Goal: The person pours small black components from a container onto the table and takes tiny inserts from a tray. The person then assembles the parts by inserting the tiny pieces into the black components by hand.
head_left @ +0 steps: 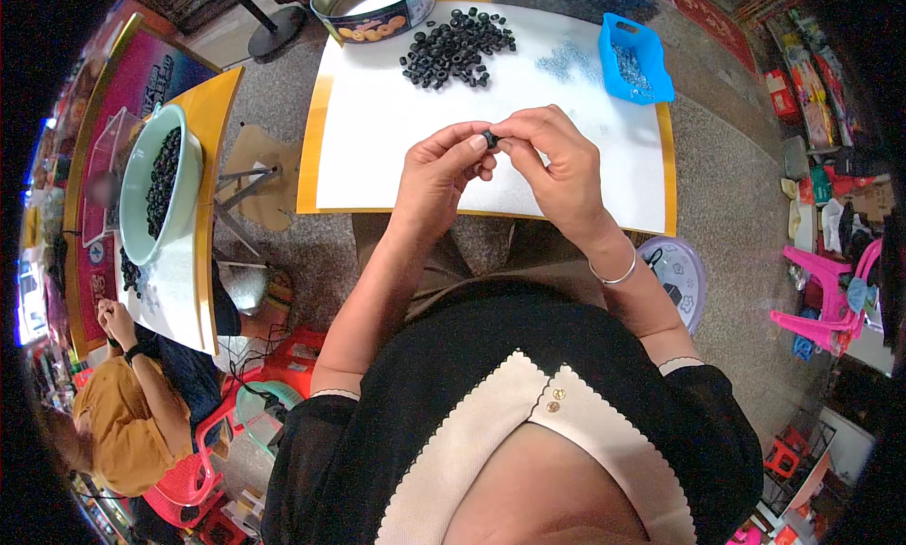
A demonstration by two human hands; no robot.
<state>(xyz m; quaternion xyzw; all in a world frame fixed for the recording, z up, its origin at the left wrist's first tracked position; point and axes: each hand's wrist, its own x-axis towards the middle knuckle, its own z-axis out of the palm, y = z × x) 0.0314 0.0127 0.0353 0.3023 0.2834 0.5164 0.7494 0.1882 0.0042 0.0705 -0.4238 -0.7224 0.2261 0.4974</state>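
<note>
Above the near part of the white-topped table, my left hand pinches a small black part between thumb and forefinger. My right hand meets it from the other side, thumb and fingertips closed at the part's right edge. Whatever those right fingertips hold is too small or hidden to name. Beyond my hands lies a loose pile of small black ring-like parts. To its right, tiny clear bluish pieces are scattered over the white sheet.
A blue plastic basket with more tiny pieces stands at the far right, a round tin at the far left. On a side table, a pale green basin holds black parts; a person in an orange top sits there. A lilac basin is below right.
</note>
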